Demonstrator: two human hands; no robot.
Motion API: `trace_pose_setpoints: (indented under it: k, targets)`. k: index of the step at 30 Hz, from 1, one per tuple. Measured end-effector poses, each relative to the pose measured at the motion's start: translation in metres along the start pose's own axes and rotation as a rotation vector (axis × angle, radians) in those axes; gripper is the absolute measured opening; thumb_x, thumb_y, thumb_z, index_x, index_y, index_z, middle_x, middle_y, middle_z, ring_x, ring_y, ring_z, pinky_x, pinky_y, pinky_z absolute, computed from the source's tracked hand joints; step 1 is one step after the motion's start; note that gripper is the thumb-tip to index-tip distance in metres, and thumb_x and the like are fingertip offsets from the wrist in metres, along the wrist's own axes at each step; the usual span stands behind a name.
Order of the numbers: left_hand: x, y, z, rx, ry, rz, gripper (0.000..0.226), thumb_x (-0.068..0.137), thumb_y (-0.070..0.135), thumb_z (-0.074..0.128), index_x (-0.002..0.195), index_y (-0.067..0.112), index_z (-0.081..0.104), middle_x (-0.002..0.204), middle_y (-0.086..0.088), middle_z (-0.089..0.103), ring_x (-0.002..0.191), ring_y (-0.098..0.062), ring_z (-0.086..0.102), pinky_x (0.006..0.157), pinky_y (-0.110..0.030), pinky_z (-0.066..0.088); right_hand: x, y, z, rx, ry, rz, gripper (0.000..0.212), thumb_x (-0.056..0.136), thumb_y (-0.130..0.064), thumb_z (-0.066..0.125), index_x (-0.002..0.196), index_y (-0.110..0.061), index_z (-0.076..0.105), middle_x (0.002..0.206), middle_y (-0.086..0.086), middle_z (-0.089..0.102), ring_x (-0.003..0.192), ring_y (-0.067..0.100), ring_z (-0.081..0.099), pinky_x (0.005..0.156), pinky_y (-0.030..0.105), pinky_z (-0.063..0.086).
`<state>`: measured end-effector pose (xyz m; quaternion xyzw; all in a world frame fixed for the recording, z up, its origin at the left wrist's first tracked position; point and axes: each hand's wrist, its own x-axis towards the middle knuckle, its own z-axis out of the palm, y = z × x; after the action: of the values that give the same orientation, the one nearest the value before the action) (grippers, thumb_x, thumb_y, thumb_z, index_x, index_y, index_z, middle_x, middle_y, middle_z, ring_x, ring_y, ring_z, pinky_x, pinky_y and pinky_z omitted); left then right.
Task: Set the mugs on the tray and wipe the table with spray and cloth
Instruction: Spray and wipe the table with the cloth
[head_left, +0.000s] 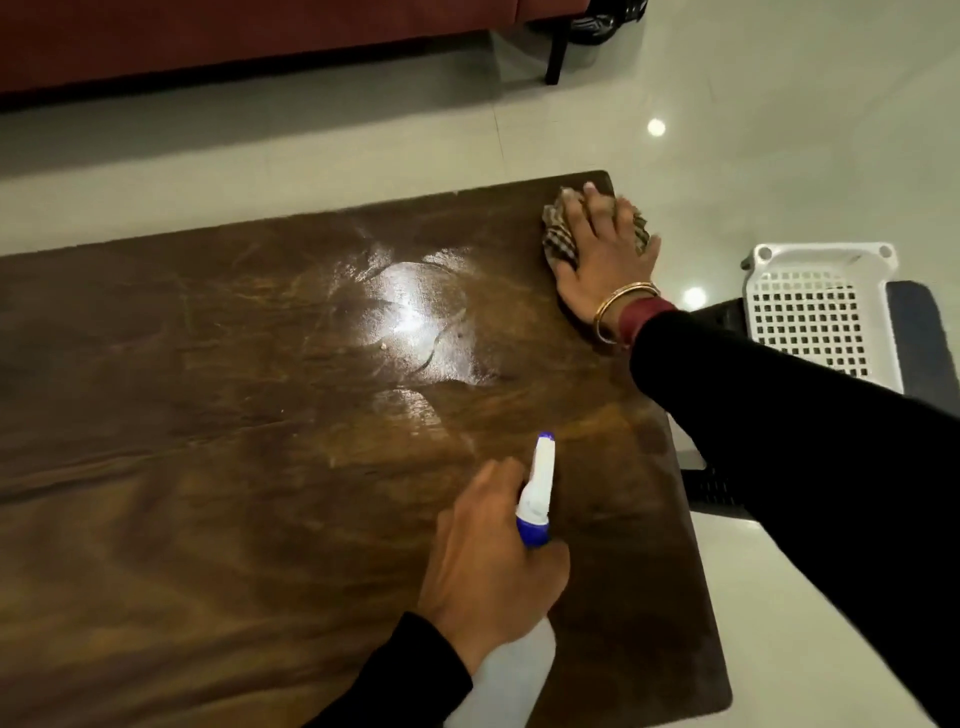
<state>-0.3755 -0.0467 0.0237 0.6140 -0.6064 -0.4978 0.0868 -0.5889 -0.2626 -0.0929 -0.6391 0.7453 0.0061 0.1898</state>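
Over at the far right corner of the table (208, 415), right hand (605, 254) lies flat, fingers spread, pressing the checked cloth (558, 236) down. Nearer the front edge, left hand (488, 566) wraps the spray bottle (537, 493), nozzle pointing across the wet-streaked wood.

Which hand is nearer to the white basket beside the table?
Right. The right hand presses the cloth at the far right corner of the table, left of the white basket. The left hand holds the spray bottle nearer the person, farther away.
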Motion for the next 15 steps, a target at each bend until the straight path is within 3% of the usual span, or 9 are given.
trace_pose_setpoints:
  k: [5, 7, 12, 15]
  targets:
    - [-0.023, -0.002, 0.017, 0.021, 0.017, -0.006, 0.026, 0.073, 0.024, 0.071, 0.084, 0.027, 0.048, 0.079, 0.008, 0.054, 0.073, -0.013, 0.055, 0.066, -0.031, 0.053, -0.090, 0.032, 0.022, -0.139, -0.026, -0.336, 0.088, 0.092, -0.049, 0.051, 0.166, -0.040, 0.005, 0.176, -0.007, 0.007, 0.162, 0.031, 0.005, 0.118, 0.075, 0.018]
    - [-0.028, -0.003, 0.021, 0.018, 0.013, -0.004, 0.028, 0.075, 0.022, 0.075, 0.088, 0.028, 0.051, 0.083, 0.009, 0.056, 0.076, -0.013, 0.058, 0.068, -0.030, 0.056, -0.098, 0.050, 0.021, -0.120, -0.024, -0.348, 0.083, 0.095, -0.052, 0.050, 0.166, -0.042, 0.008, 0.176, -0.008, 0.009, 0.162, 0.029, 0.006, 0.118, 0.074, 0.020]
    - [-0.051, -0.005, 0.040, -0.002, 0.102, -0.038, 0.034, 0.076, 0.024, 0.082, 0.093, 0.030, 0.053, 0.084, 0.014, 0.056, 0.077, -0.012, 0.060, 0.071, -0.023, 0.056, -0.054, 0.004, 0.018, -0.084, 0.010, -0.091, 0.082, 0.098, -0.052, 0.048, 0.166, -0.040, 0.004, 0.176, -0.006, 0.004, 0.161, 0.034, 0.002, 0.119, 0.076, 0.015]
    - [-0.063, -0.002, 0.052, -0.013, 0.156, -0.052, 0.032, 0.075, 0.026, 0.079, 0.094, 0.030, 0.054, 0.084, 0.014, 0.055, 0.077, -0.011, 0.058, 0.072, -0.022, 0.053, -0.107, 0.000, 0.037, -0.123, -0.032, -0.342, 0.090, 0.093, -0.048, 0.054, 0.165, -0.043, 0.001, 0.176, -0.008, 0.001, 0.162, 0.033, 0.001, 0.120, 0.077, 0.010]
